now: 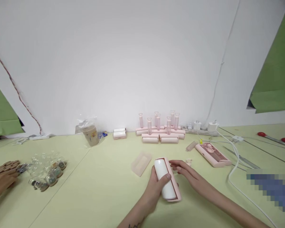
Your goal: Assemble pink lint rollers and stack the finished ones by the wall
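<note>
Over the near part of the tabletop [97, 190], we are holding a white roll [165, 185] seated in a pink case [176, 190], tilted with its upper end leaning left. Our left hand [152, 192] is gripping both, its thumb lying across the roll; our right hand [188, 172] is resting at or just beside the case's upper right edge, fingers loosely bent, and we cannot tell whether they are touching it. Ideally we should be keeping that thumb steady but light, and guiding the case by its rim without scuffing the roll. Just left, a flat pink tray [140, 164] is lying near the case; rightward, a pink box [213, 154] and a curving white cable [231, 172] are narrowing our space. More room is stretching from the tray toward the glass jars [51, 179].
</note>
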`<state>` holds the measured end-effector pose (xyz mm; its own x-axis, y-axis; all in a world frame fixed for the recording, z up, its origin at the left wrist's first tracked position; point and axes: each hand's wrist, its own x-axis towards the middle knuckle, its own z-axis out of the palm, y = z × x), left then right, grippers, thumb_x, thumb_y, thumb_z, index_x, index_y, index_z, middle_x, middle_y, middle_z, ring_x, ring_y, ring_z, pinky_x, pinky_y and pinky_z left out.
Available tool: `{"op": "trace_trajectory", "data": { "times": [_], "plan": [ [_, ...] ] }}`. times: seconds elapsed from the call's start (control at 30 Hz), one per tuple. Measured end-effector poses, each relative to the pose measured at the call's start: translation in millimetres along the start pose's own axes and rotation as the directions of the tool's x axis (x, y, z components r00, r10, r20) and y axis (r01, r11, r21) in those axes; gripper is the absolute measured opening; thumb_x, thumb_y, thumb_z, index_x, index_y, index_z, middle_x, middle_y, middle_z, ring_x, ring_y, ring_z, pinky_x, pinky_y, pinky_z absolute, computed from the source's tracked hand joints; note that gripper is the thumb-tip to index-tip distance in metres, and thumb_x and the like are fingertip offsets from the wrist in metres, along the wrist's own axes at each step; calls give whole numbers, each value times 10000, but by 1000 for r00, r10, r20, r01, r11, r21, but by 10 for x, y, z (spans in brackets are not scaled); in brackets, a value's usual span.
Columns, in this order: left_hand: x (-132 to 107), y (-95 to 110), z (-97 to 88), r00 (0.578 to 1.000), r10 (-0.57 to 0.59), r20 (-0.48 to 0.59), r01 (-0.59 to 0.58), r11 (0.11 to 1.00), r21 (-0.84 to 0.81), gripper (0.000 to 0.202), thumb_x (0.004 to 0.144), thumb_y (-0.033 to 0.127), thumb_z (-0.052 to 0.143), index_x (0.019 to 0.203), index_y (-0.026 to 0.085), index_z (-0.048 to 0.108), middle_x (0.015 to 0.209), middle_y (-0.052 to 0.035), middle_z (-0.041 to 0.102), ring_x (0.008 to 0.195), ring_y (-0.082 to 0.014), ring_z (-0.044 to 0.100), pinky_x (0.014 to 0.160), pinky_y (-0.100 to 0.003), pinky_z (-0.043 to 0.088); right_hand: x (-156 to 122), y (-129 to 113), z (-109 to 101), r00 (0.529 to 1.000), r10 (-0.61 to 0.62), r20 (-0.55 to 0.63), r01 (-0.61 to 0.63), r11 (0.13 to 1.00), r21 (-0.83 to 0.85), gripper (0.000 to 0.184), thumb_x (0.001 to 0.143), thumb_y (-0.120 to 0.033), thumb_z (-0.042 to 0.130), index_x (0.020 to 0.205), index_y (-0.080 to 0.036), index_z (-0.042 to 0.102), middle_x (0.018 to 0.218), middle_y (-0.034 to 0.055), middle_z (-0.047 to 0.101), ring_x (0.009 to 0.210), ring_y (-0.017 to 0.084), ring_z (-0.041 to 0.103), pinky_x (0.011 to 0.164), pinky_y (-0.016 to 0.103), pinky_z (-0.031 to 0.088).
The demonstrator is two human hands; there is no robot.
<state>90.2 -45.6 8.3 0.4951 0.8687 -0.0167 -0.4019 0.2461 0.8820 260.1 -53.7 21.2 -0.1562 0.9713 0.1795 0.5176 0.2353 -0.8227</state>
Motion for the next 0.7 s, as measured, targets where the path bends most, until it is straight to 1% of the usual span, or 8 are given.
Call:
{"op": "trace_trajectory", "data": {
  "times": [0.07, 0.17, 0.23, 0.33, 0.4, 0.5, 0.57, 0.7],
  "plan": [
    [-5, -37, 17, 999, -22, -29, 21, 999, -48, 468, 746, 341, 590, 1120, 206, 343, 930, -47, 541, 794, -233, 631, 719, -352, 486, 26, 115, -35, 994, -21, -106, 9, 993, -114, 350, 870, -436, 300, 1134, -270, 459, 1194, 66, 509, 1115, 223, 463, 924, 390, 385],
    [-17, -64, 40, 995, -75, -69, 68, 993, -99, 393, 748, 316, 572, 1060, 179, 377, 868, -38, 542, 772, -232, 629, 706, -347, 486, 112, 341, -187, 960, -86, -265, -10, 939, -343, 404, 773, -424, 432, 1119, -224, 484, 1194, 119, 493, 1144, 303, 405, 950, 481, 304],
    [-25, -67, 53, 989, -115, -88, 105, 987, -119, 366, 743, 307, 567, 1033, 166, 395, 876, -52, 555, 746, -220, 628, 685, -335, 487, 168, 473, -294, 955, -58, -290, -51, 934, -354, 410, 724, -427, 467, 1055, -194, 529, 1141, 151, 528, 1095, 344, 436, 921, 527, 298],
    [-38, -58, 65, 977, -171, -124, 153, 978, -144, 375, 740, 322, 566, 1038, 168, 399, 916, -72, 563, 703, -208, 626, 628, -329, 493, 207, 550, -374, 968, 23, -249, -93, 957, -275, 327, 712, -465, 470, 853, -193, 584, 883, 127, 629, 837, 320, 573, 749, 490, 429],
    [-45, -47, 69, 967, -203, -155, 175, 969, -173, 382, 745, 342, 559, 1044, 169, 395, 916, -73, 558, 685, -209, 624, 608, -347, 500, 196, 490, -366, 975, 59, -215, -101, 977, -190, 336, 708, -512, 479, 773, -196, 574, 772, 94, 636, 727, 278, 598, 665, 426, 471],
    [-51, -32, 74, 955, -214, -204, 172, 963, -207, 361, 759, 358, 544, 1023, 164, 393, 878, -64, 558, 683, -211, 623, 619, -371, 511, 125, 256, -301, 986, 67, -154, -74, 996, -43, 416, 727, -569, 464, 870, -193, 569, 806, 66, 637, 756, 229, 613, 671, 338, 494],
    [-55, -23, 81, 952, -203, -228, 156, 965, -210, 347, 764, 356, 541, 1012, 167, 389, 870, -60, 563, 693, -214, 625, 610, -360, 512, 48, 67, -239, 992, 80, -98, -68, 991, 114, 410, 744, -561, 480, 917, -199, 568, 801, 42, 626, 770, 205, 606, 699, 309, 491],
    [-64, -12, 109, 958, -187, -217, 138, 965, -222, 323, 770, 345, 537, 1007, 175, 398, 883, -57, 565, 711, -211, 625, 614, -352, 513, -102, -177, -86, 993, 113, 23, -110, 874, 473, 263, 757, -467, 555, 808, -210, 583, 747, -1, 570, 776, 174, 557, 742, 291, 462]
  ]
}}
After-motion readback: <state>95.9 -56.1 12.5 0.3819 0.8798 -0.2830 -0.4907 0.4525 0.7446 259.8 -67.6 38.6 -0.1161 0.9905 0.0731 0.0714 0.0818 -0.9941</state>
